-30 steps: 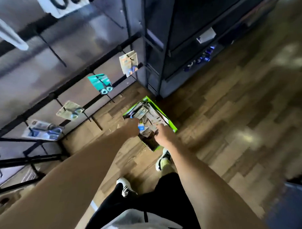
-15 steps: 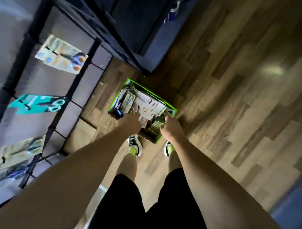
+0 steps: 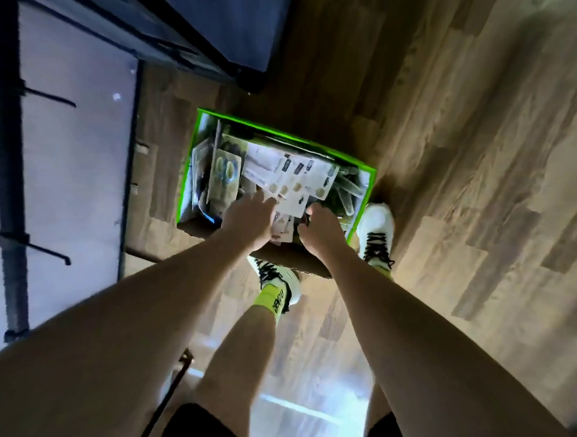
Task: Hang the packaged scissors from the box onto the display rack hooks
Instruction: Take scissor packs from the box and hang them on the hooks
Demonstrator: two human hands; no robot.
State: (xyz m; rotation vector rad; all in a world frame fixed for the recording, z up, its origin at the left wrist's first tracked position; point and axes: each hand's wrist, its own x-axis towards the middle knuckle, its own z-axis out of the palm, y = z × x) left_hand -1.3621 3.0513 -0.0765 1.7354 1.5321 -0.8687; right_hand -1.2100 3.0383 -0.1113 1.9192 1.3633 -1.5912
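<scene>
Head cam: box [image 3: 197, 133] on wood floor [image 3: 458, 147] by rack [image 3: 9, 162].

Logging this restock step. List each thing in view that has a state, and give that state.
box: open, on the floor, full of packages
packaged scissors: upright in the box, not yet lifted
left hand: fingers extended onto the packages
right hand: curled among the packages, grip unclear
rack hooks: two visible, both bare
</scene>
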